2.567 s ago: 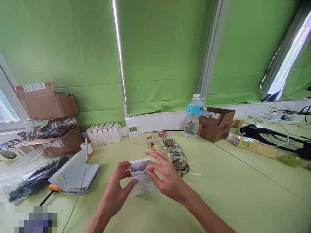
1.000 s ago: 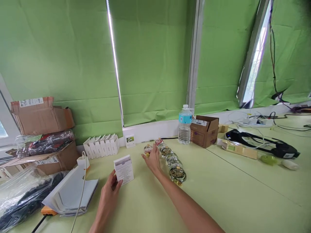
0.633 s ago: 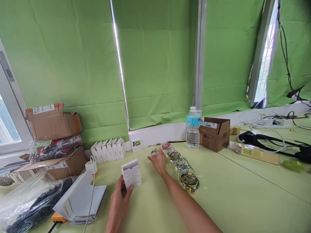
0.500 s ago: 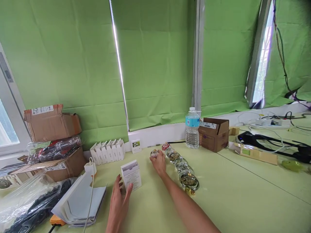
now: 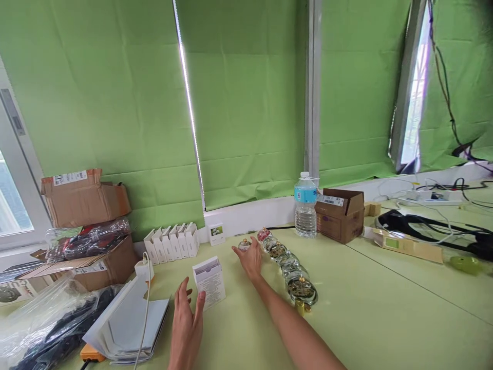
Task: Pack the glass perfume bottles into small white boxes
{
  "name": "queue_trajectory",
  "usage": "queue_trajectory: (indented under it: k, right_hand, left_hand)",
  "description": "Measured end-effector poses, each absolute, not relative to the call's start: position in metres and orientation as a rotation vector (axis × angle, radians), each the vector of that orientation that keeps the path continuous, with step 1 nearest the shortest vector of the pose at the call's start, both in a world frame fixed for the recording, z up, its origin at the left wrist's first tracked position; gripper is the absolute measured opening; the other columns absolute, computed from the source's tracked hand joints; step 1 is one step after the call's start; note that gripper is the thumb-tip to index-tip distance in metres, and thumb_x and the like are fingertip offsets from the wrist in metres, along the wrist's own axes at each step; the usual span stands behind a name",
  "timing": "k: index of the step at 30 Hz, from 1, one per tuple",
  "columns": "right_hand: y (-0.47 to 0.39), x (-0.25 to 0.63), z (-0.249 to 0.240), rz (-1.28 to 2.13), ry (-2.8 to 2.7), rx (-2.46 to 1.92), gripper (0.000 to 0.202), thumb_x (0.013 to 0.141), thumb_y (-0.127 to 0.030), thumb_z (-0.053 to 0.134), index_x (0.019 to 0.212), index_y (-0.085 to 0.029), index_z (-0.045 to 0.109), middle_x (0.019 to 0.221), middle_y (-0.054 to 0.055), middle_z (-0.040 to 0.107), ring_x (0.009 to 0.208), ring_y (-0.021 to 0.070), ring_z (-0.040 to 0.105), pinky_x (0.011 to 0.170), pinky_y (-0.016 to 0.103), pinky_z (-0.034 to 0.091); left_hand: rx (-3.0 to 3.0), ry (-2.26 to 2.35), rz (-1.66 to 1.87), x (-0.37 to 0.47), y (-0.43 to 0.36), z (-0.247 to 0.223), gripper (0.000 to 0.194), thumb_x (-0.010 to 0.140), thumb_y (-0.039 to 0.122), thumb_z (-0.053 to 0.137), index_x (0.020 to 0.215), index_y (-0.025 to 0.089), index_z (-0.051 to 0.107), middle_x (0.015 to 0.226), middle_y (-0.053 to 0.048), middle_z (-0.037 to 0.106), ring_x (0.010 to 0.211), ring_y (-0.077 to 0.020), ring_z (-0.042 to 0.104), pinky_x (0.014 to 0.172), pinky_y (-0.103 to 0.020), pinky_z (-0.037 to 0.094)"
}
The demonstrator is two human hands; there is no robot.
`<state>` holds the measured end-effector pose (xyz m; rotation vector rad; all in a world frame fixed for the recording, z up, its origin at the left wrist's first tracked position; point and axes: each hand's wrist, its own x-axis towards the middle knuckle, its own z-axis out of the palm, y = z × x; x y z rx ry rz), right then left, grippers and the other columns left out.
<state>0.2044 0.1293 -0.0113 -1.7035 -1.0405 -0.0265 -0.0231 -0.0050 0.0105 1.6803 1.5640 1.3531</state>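
Note:
My left hand has its fingers apart and holds nothing, just left of a small white box. That box stands upright with its top flap up and printed text on the side facing me. My right hand reaches forward, thumb and fingers spread around a small round glass ornament with a gold top. The ornament rests on the table behind the fingers; whether they touch it I cannot tell. Right of this hand runs a row of similar glass ornaments, one red at the far end.
Several white boxes stand in a row at the back, beside a picture card. A water bottle and a brown carton stand behind the ornaments. Papers and a cable lie left; stacked cartons rise behind.
The fingers of my right hand have spread wider around the small ornament, the thumb moving left. My left hand has drawn slightly away from the white box. The ornaments stay in place.

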Motion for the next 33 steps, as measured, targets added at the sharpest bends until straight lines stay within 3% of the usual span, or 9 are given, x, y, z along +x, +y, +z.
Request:
queue_trajectory:
  k: [5, 12, 19, 24, 29, 33]
  right_hand:
    - [0.136, 0.194, -0.007, -0.016, -0.965, -1.72, 0.073, 0.071, -0.047, 0.066, 0.129, -0.011, 0.041, 0.121, 0.019, 0.053, 0.111, 0.033, 0.051, 0.087, 0.039, 0.041]
    - [0.138, 0.196, -0.007, 0.044, -0.921, -1.711, 0.048, 0.072, -0.037, 0.059, 0.113, -0.012, 0.054, 0.11, 0.016, 0.057, 0.1, 0.029, 0.056, 0.082, 0.036, 0.043]
    - [0.112, 0.195, -0.006, 0.093, -0.979, -1.601, 0.045, 0.068, -0.035, 0.062, 0.106, -0.011, 0.057, 0.104, 0.015, 0.061, 0.1, 0.0285, 0.056, 0.088, 0.037, 0.043]
    - [0.073, 0.191, -0.009, 0.162, -1.054, -1.532, 0.046, 0.066, -0.038, 0.064, 0.104, -0.012, 0.058, 0.099, 0.013, 0.063, 0.092, 0.0269, 0.059, 0.084, 0.038, 0.047]
    - [0.026, 0.185, -0.012, 0.247, -1.118, -1.484, 0.043, 0.066, -0.041, 0.066, 0.101, -0.016, 0.059, 0.09, 0.008, 0.065, 0.08, 0.0241, 0.062, 0.071, 0.036, 0.051]
    - [-0.008, 0.18, -0.011, 0.433, -1.155, -1.389, 0.044, 0.065, -0.042, 0.069, 0.101, -0.018, 0.059, 0.083, 0.006, 0.065, 0.072, 0.022, 0.062, 0.064, 0.034, 0.052]
  left_hand:
    - [1.713, 1.551, 1.335, -0.027, -0.004, 0.01, 0.063, 0.089, 0.057, 0.036, 0.14, 0.019, 0.029, 0.135, -0.016, 0.042, 0.115, -0.0266, 0.053, 0.091, -0.042, 0.048]
    - [1.703, 1.565, 1.306, -0.028, -0.006, 0.013, 0.062, 0.09, 0.057, 0.035, 0.139, 0.02, 0.03, 0.136, -0.017, 0.042, 0.114, -0.0263, 0.055, 0.09, -0.041, 0.049]
    - [1.668, 1.556, 1.461, -0.027, -0.011, 0.026, 0.059, 0.088, 0.057, 0.037, 0.134, 0.021, 0.037, 0.131, -0.015, 0.047, 0.106, -0.0257, 0.059, 0.079, -0.038, 0.052]
    - [1.615, 1.565, 1.7, -0.021, -0.029, 0.043, 0.048, 0.087, 0.055, 0.041, 0.121, 0.022, 0.049, 0.127, -0.012, 0.051, 0.091, -0.0222, 0.062, 0.057, -0.028, 0.05]
    - [1.708, 1.509, 1.93, -0.013, -0.055, 0.057, 0.032, 0.087, 0.048, 0.046, 0.098, 0.022, 0.059, 0.1, -0.007, 0.061, 0.081, -0.0193, 0.059, 0.066, -0.028, 0.049]
    - [1.902, 1.356, 1.713, 0.001, -0.066, 0.055, 0.028, 0.087, 0.047, 0.046, 0.081, 0.024, 0.061, 0.077, -0.003, 0.062, 0.064, -0.0167, 0.055, 0.06, -0.026, 0.047]
